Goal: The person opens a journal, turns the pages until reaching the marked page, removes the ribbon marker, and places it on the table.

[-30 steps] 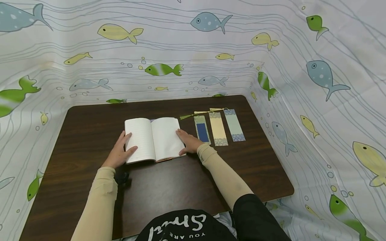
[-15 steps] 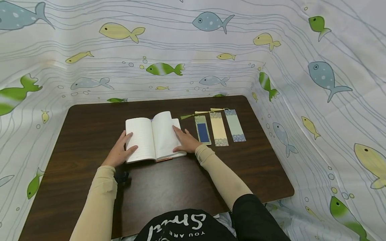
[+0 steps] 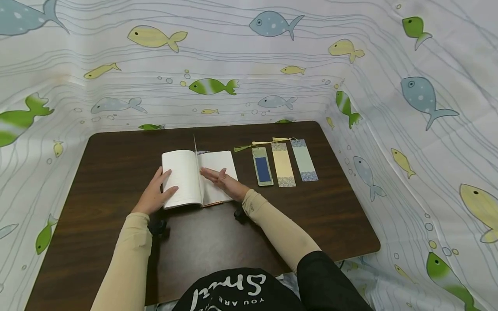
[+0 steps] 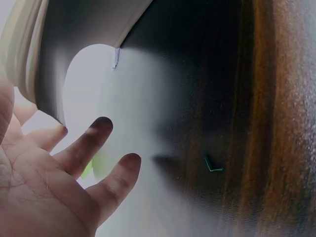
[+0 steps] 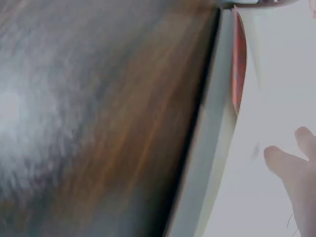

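Observation:
An open notebook (image 3: 179,179) lies on the table, and one of its pages (image 3: 199,175) stands nearly upright along the spine. My right hand (image 3: 225,183) reaches over the right half, its straight fingertips against that standing page. At the left edge rests my left hand (image 3: 152,198), thumb over the left page. The left wrist view shows the left hand's fingers (image 4: 121,175) spread and loosely straight. Seen from the right wrist, a reddish strip (image 5: 239,64) shows at the notebook's near edge, beside the right hand's fingertips (image 5: 277,159).
Right of the notebook lie three tasselled bookmarks: a green one with a blue panel (image 3: 263,168), a cream one (image 3: 283,164) and a pale green one (image 3: 304,160). They rest on a dark wooden table (image 3: 319,216), with a fish-print cloth (image 3: 233,56) behind and around it.
My right hand has swept left from the notebook's right edge, lifting a page and swinging it up to near vertical at the spine. The left hand has stayed at the left edge.

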The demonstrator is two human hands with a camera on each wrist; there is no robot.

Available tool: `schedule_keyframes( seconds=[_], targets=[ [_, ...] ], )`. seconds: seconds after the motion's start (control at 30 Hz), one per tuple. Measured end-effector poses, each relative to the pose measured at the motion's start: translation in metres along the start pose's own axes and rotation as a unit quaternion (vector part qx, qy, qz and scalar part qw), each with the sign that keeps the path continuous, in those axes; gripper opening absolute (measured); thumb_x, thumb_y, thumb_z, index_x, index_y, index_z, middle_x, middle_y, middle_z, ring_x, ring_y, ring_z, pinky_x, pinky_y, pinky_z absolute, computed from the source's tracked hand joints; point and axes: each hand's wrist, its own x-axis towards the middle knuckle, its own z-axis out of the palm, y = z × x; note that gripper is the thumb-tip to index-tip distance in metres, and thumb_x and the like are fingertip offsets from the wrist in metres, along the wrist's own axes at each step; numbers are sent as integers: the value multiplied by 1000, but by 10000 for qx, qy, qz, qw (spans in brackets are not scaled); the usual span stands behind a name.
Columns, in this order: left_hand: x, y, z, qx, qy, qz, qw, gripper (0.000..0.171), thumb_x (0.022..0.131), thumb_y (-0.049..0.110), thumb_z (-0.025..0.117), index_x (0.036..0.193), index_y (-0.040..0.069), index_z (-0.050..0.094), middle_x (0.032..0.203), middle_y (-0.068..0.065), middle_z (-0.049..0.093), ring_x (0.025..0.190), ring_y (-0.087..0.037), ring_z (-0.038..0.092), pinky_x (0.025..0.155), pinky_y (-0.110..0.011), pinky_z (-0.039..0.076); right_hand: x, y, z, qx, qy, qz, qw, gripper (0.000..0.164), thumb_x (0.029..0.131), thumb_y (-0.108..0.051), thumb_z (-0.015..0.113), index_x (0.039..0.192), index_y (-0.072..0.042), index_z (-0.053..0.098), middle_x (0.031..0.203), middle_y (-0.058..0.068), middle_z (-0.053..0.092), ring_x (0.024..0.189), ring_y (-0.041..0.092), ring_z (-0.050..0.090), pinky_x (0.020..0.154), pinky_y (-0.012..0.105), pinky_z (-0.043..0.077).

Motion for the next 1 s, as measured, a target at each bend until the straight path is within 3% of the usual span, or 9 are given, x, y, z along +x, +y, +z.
schedule_keyframes(
  seconds=[0.07, 0.13, 0.3, 0.37, 0.53, 0.67, 0.8, 0.93, 1.0],
  targets=[
    [1, 0, 0, 7, 7, 0, 10000, 80, 103, 39, 60, 160, 0, 20, 167, -27, -6, 150, -53, 6, 112, -73, 16, 3, 0, 3, -585, -199, -108, 9980, 122, 72, -92, 4, 162, -13, 27, 169, 0, 20, 155, 15, 13, 124, 44, 13],
    [2, -1, 0, -2, 8, -20, 10000, 78, 104, 39, 58, 160, -1, 21, 167, -27, -6, 150, -54, 7, 111, -74, 16, 6, 1, 6, -1453, -378, -121, 9886, 117, 74, -90, 2, 160, -18, 33, 169, -4, 19, 154, 10, 12, 124, 42, 14],
    [1, -1, -2, -333, 141, 34, 9993, 63, 110, 31, 41, 159, -3, 22, 168, -25, -4, 152, -49, 3, 114, -71, 14, 14, 2, 19, -3214, -801, -244, 9432, 75, 102, -63, 19, 159, -18, 37, 171, 1, 8, 155, 12, 3, 124, 35, 14],
    [0, 0, -3, -477, 257, 97, 9985, 60, 112, 31, 33, 158, -6, 22, 168, -25, -2, 152, -47, 2, 116, -68, 13, 15, 2, 26, -3586, -866, -182, 9293, 59, 108, -49, 30, 159, -20, 37, 171, 1, 6, 155, 12, -1, 124, 41, 12],
    [-4, 5, -8, -722, 603, 55, 9955, 66, 112, 41, 22, 159, -4, 20, 168, -23, 5, 153, -46, 5, 117, -67, 10, 15, -1, 37, -4119, -755, 76, 9081, 53, 109, -44, 40, 159, -27, 37, 171, -6, 6, 155, 11, -1, 120, 61, 12],
    [-3, 8, -11, -635, 915, 336, 9932, 64, 112, 36, 35, 161, -1, 18, 167, -26, 6, 151, -50, 8, 115, -70, 11, 14, -3, 39, -4152, -649, 138, 9073, 53, 108, -46, 42, 158, -29, 39, 171, -7, 8, 156, 14, 1, 120, 63, 12],
    [3, 8, -8, 148, 971, 716, 9926, 70, 105, 31, 58, 158, -2, 27, 166, -29, 8, 147, -57, 13, 111, -75, 17, 14, -3, 39, -4174, -661, 141, 9062, 54, 107, -48, 42, 158, -30, 39, 171, -8, 8, 156, 17, 3, 119, 63, 14],
    [7, 7, -2, 990, 674, 863, 9891, 68, 100, 32, 67, 152, -3, 40, 163, -32, 14, 143, -61, 18, 109, -76, 21, 14, -2, 36, -4310, -641, 122, 9000, 53, 108, -46, 41, 158, -30, 38, 170, -8, 11, 156, 17, 6, 119, 63, 16],
    [7, 7, 1, 1262, 478, 779, 9878, 69, 99, 34, 68, 151, -2, 42, 163, -32, 16, 143, -60, 18, 106, -78, 22, 13, 0, 32, -4462, -525, 198, 8932, 52, 109, -43, 42, 159, -28, 37, 170, -6, 15, 156, 17, 8, 119, 62, 17]
  ],
)
